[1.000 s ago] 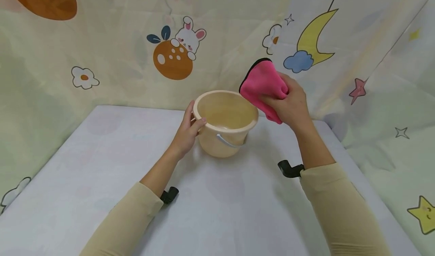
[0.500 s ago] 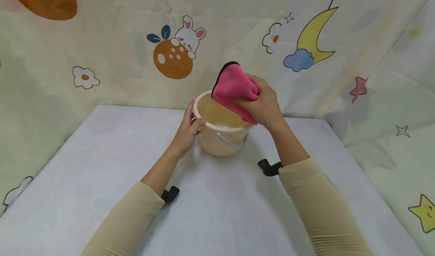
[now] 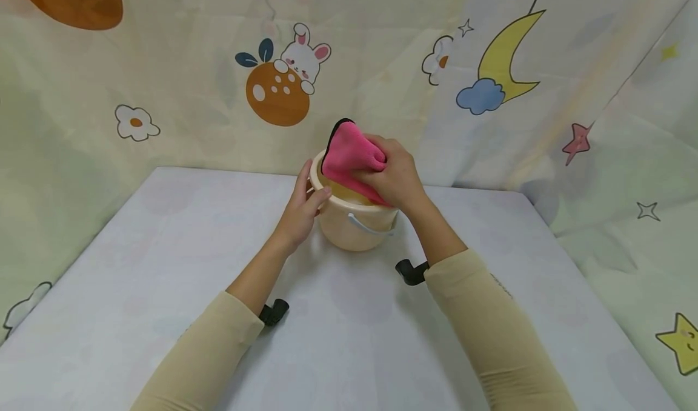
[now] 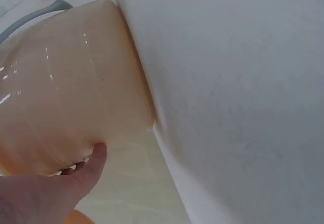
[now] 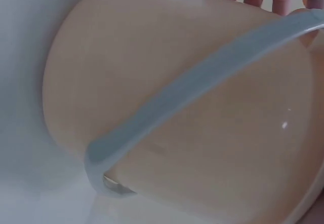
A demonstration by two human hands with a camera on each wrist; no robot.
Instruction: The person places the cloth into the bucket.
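Observation:
A cream bucket (image 3: pixel 349 226) with a pale grey handle (image 3: pixel 371 226) stands upright near the table's back edge. The left hand (image 3: pixel 299 211) grips its rim on the left side, thumb over the front of the rim. Pinched in the right hand (image 3: pixel 395 171), a pink cloth (image 3: pixel 349 153) with black edging hangs over the bucket's mouth and covers much of the opening. In the left wrist view the left hand (image 4: pixel 66 188) lies along the bucket's wall (image 4: pixel 76 82). The right wrist view shows the bucket (image 5: pixel 177 46) and its handle (image 5: pixel 177 97) close up; the cloth is out of that view.
The bucket stands on a white table (image 3: pixel 349 338). Behind it hangs a patterned curtain (image 3: pixel 191 83) with a rabbit, a moon and flowers. Black wrist mounts (image 3: pixel 411 273) show beneath both forearms.
The right hand has carried the pink cloth left and downward, from the bucket's right side to over its mouth. The left hand and the bucket have stayed in place.

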